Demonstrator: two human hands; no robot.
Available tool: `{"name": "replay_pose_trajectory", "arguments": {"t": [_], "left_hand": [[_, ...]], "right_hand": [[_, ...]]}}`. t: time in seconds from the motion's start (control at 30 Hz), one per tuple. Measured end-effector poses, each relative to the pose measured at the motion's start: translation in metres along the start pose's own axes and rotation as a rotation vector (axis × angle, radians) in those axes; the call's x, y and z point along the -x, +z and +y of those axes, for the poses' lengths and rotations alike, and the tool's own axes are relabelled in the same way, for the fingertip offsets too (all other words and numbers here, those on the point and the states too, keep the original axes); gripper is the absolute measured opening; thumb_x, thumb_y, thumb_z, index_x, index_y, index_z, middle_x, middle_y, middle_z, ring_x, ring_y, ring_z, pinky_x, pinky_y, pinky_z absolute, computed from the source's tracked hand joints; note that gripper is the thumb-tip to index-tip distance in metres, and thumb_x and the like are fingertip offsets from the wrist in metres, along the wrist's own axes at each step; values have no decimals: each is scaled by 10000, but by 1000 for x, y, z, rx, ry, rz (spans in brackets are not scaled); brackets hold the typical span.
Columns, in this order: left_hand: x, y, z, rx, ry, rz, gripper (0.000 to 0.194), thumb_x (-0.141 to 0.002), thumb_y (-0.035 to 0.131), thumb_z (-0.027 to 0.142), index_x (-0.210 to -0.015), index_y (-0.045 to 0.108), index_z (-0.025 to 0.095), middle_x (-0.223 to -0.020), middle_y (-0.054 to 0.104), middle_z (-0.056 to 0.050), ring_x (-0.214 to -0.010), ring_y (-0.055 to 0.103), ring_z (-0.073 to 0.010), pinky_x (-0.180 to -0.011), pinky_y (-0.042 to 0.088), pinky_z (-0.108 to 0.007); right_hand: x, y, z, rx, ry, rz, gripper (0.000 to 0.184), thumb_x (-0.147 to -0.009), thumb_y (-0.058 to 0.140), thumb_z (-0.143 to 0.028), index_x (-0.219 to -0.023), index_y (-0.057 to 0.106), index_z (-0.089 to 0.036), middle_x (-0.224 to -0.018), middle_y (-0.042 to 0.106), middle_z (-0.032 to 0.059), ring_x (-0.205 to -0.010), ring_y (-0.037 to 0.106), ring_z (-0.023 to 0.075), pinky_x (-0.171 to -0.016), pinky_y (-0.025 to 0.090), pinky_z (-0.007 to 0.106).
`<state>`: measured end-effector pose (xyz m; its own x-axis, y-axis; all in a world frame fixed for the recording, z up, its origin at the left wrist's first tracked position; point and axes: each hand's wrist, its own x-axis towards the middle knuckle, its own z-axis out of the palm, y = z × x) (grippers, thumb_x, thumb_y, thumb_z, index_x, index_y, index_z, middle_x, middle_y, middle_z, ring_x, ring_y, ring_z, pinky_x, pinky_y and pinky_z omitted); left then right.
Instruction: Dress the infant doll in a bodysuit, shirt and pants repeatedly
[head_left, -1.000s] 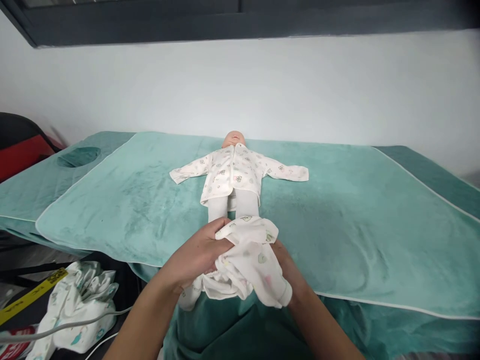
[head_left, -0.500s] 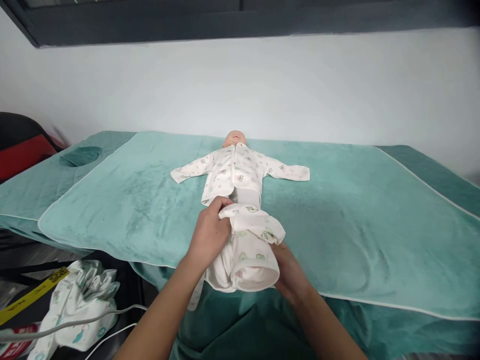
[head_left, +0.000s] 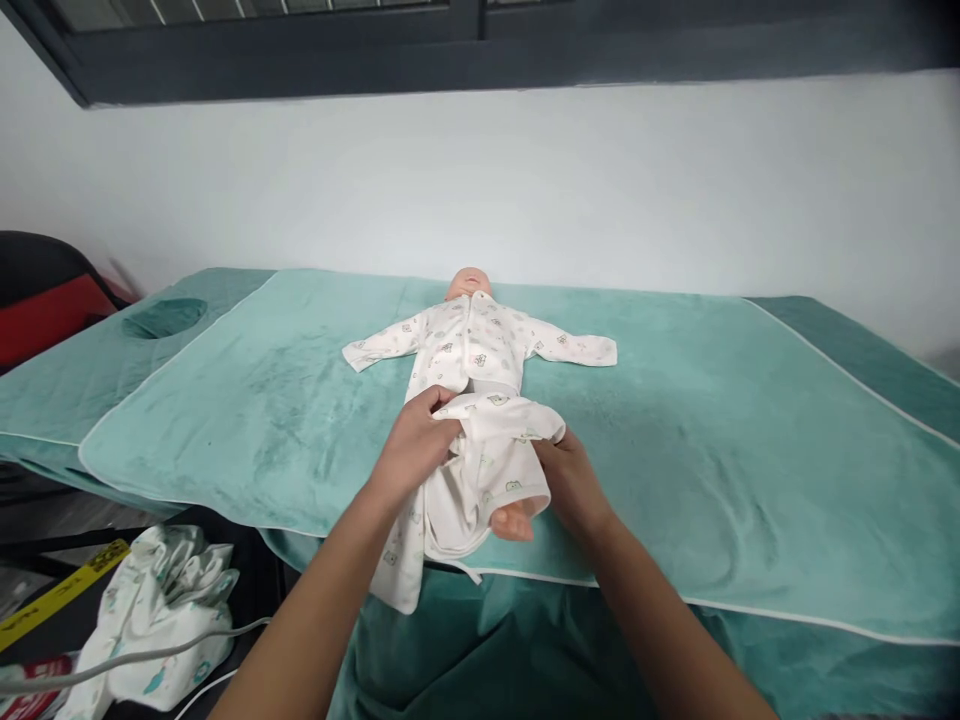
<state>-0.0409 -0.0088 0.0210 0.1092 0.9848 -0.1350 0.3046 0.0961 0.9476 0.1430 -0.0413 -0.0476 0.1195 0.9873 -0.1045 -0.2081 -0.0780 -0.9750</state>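
Your left grip (head_left: 415, 442) is closed on the waistband of the printed pants (head_left: 506, 420), thumb on top. Your right grip (head_left: 574, 482) is against the right side of the waistband; fingertips are hidden under the cloth, so can't tell if it's pinching or just spreading.

Pants are bunched over the doll's lower body, at the near edge. A foot (head_left: 512, 521) pokes out of the right leg opening; the left leg of the pants looks limp and hangs just over the near edge. Other foot not visible.

Doll (head_left: 470, 284) lies on its back, head far, printed top (head_left: 466, 335) on, both sleeves spread on the teal bed (head_left: 675, 400).

Step looks like dressing the legs, right one threaded. Next move calls for holding the waistband open and feeding the left leg through.
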Motion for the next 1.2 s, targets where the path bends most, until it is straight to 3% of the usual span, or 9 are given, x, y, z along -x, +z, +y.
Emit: {"name": "replay_pose_trajectory", "arguments": {"t": [0.2,0.3,0.4,0.57,0.67,0.8,0.97,1.07,1.2], "left_hand": [[13,-37,3,-117,0,-224,89,-676,549,182,-623,478,183,-567,476,60,-525,433,-89,-483,292,-200],[16,-42,6,-73,35,-157,96,-669,566,152,-635,481,182,-589,500,57,-567,465,-96,-520,318,-198],[15,-33,4,89,61,-33,99,-690,599,167,-728,509,188,-616,523,55,-599,504,-107,-565,359,-201],[11,-16,-4,301,57,-121,129,-752,588,241,-853,523,194,-726,607,24,-690,573,-141,-642,413,-226],[7,-16,-5,135,123,-112,115,-792,555,292,-859,534,202,-735,616,26,-734,578,-155,-695,424,-244],[1,-18,-4,-148,260,-77,166,-842,514,347,-926,574,217,-933,636,27,-877,569,-171,-770,417,-253],[0,-24,-8,-168,188,-11,265,-824,570,464,-833,590,200,-835,617,22,-815,553,-172,-729,407,-250],[2,-32,-9,-26,111,-114,280,-785,629,466,-816,594,190,-776,591,17,-749,545,-164,-672,405,-251],[4,-45,-7,114,98,-293,264,-785,627,427,-850,659,174,-834,642,-33,-829,587,-206,-747,448,-299]], "right_hand": [[-6,-13,-4,184,-103,-61,302,-758,613,-292,-1041,672,-206,-1038,686,30,-957,595,210,-865,462,345],[-11,-19,-9,348,-216,-77,228,-723,570,-219,-927,671,-206,-1047,647,19,-994,564,203,-911,427,334],[-16,-23,-13,479,-266,-66,168,-754,545,-225,-877,658,-201,-997,623,22,-946,555,194,-891,420,325],[-16,-28,-14,504,-183,-77,210,-837,543,-329,-975,639,-202,-954,648,11,-863,557,181,-777,431,296],[-18,-32,-14,525,-160,-154,231,-851,561,-372,-977,641,-195,-900,660,3,-835,565,185,-751,436,293],[-24,-35,-12,568,-161,-189,252,-836,600,-415,-924,662,-187,-888,688,15,-856,591,215,-777,453,321],[-26,-35,-8,607,-207,-124,307,-851,571,-445,-988,668,-187,-923,688,30,-868,596,227,-777,447,341],[-26,-34,-6,653,-241,-115,304,-855,560,-461,-946,657,-188,-895,670,18,-830,578,208,-742,430,320],[-27,-34,-4,683,-232,-130,252,-868,540,-416,-916,641,-190,-875,651,13,-832,568,201,-736,416,304]]}}
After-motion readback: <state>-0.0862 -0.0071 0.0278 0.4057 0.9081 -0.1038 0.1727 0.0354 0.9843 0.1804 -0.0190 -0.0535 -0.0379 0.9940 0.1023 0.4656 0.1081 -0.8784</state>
